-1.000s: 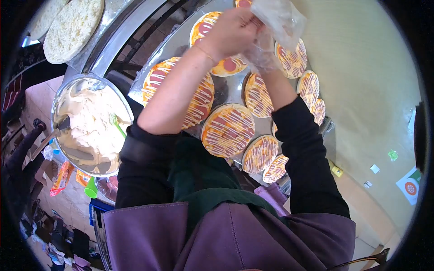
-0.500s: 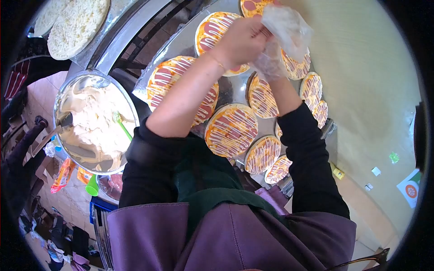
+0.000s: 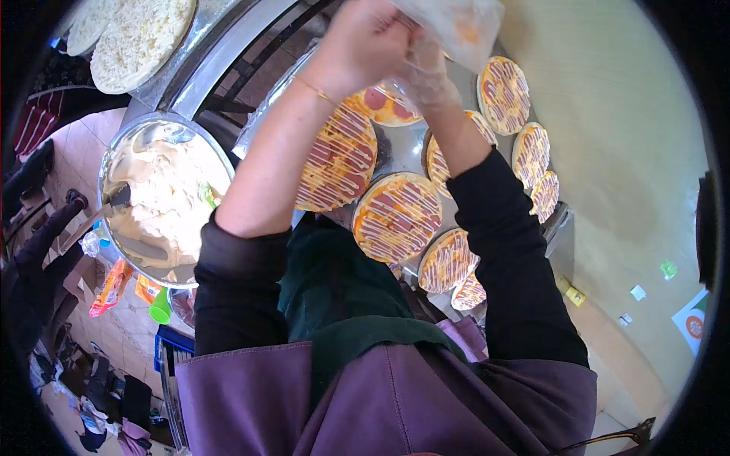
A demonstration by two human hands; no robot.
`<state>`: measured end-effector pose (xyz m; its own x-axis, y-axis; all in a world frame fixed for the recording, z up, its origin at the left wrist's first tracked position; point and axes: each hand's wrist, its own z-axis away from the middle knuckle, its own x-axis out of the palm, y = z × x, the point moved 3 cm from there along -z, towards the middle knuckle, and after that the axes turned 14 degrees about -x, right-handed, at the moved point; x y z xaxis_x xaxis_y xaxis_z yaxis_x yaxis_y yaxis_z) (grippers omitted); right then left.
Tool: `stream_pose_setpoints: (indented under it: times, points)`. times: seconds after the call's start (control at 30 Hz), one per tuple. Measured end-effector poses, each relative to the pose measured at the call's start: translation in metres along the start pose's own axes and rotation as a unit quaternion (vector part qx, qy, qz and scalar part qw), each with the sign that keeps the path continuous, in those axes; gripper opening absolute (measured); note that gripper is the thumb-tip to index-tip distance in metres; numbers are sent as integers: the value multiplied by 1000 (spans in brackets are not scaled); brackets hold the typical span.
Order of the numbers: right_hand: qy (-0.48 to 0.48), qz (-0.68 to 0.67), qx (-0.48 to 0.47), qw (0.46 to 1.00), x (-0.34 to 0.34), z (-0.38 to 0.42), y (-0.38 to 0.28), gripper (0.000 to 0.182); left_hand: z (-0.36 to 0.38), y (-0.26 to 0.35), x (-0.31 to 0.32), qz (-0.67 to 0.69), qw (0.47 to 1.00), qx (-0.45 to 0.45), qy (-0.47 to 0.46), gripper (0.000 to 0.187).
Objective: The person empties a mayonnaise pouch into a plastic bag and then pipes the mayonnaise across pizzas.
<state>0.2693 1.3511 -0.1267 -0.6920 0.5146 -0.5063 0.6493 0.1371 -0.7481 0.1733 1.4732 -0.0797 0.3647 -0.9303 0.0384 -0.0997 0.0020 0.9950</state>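
My left hand (image 3: 365,38), bare with a thin bracelet at the wrist, and my right hand (image 3: 430,72), in a clear plastic glove, meet high over the metal table (image 3: 399,148). Both are closed on a clear plastic bag (image 3: 456,23) that holds something pale and orange. Below them lie several small round pizzas with red slices and white sauce stripes, one large pizza (image 3: 338,159) under my left forearm and another pizza (image 3: 397,216) close to my body. My arms hide parts of the pizzas.
A big metal bowl (image 3: 122,152) of white creamy sauce with a green spatula (image 3: 207,194) stands at the left. Two cheese-covered bases (image 3: 141,38) lie on a foil-covered surface at the top left. Bags and clutter sit on the floor at the lower left.
Both hands with the plastic bag have risen toward the top of the view. The pizzas and the bowl have kept their places on the table.
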Motion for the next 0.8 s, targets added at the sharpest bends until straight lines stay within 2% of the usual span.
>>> stream_pose_setpoints:
  times: [0.07,0.1,0.17,0.23,0.27,0.3,0.43,0.5,0.6,0.63,0.67,0.7,0.73,0.77,0.8]
  points:
    - [-30,38,-23,999,-5,9,4,49,2,-9,34,36,999,17,29,20]
    - [-6,-1,-17,1000,-16,31,16,50,3,-9,44,69,995,32,57,18]
    - [16,-38,-10,999,-22,38,10,52,8,-6,53,33,999,17,28,21]
    - [52,-232,-1,971,-24,41,-1,53,10,-6,56,-6,1000,0,-4,24]
    - [53,-232,0,971,-22,33,-5,53,10,-5,52,32,999,-6,-6,24]
    - [34,-181,-31,982,-17,21,-8,53,10,-5,47,70,997,-13,-9,25]
    - [-37,24,-152,987,11,-21,-19,50,13,-1,-4,47,998,17,41,18]
    - [-18,20,-159,987,10,-18,-22,50,13,-23,-27,32,996,-67,41,25]
    - [23,14,-185,982,7,-17,-30,55,16,11,-3,5,999,-28,23,26]
    - [34,12,-194,980,6,-17,-31,57,15,0,10,82,995,-29,45,18]
    - [31,13,-196,980,4,-7,-25,57,12,-8,27,84,995,-27,48,18]
    - [29,-156,-133,978,-1,14,-10,52,10,-11,42,88,993,24,73,19]
    - [28,-320,-64,945,-4,23,-6,49,10,-5,46,91,988,74,97,19]
    - [26,-319,-63,945,-10,27,-2,49,13,-4,47,93,988,74,98,19]
    - [3,-243,-80,967,-15,32,0,51,17,-4,50,81,991,60,92,19]
